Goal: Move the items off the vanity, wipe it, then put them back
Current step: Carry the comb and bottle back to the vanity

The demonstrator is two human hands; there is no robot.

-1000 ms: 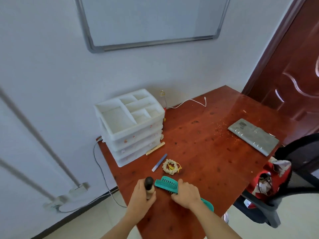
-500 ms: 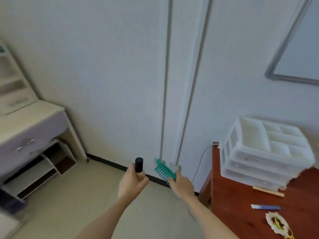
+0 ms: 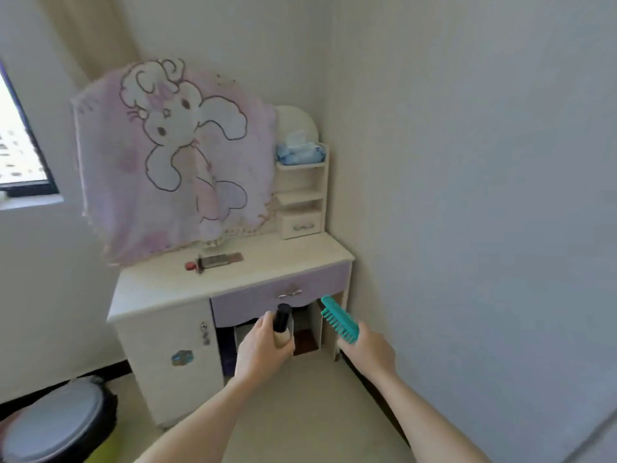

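Pink cloth (image 3: 173,155) printed with a cartoon rabbit, draped over what is probably a mirror. Window (image 3: 20,142) at far left, buildings outside; cream curtain (image 3: 90,31) beside it. Round grey-lidded bin (image 3: 53,426) on the floor, lower left, black body. Pale floor (image 3: 300,412). Plain white wall (image 3: 484,195) fills the right side. Dark skirting (image 3: 100,370) along the left wall.

Both bare arms reached forward, side by side. The left hand (image 3: 263,350) was curled around a small black-capped beige bottle (image 3: 282,325), held upright. The right hand (image 3: 367,349) gripped a teal plastic comb (image 3: 339,319) by its end.
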